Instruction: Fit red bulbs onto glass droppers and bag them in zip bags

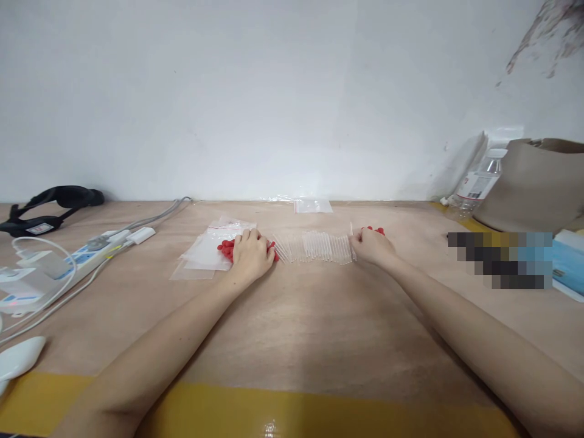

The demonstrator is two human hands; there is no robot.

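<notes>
My left hand (251, 253) rests knuckles up on a heap of small red caps (225, 249), its fingers curled over them. Just right of it, a row of thin clear tubes (314, 247) lies side by side on the wooden table (319, 328). My right hand (371, 246) sits at the right end of that row, fingers pinched round one clear tube (351, 230) that stands up. A few more red caps (375, 230) peek out behind this hand.
Clear plastic bags (203, 254) lie left of the caps, another bag (312, 205) by the wall. A power strip with cables (93, 250) and a black strap (55, 201) are at the left. A water bottle (477, 182) and beige bag (533, 182) stand at the right.
</notes>
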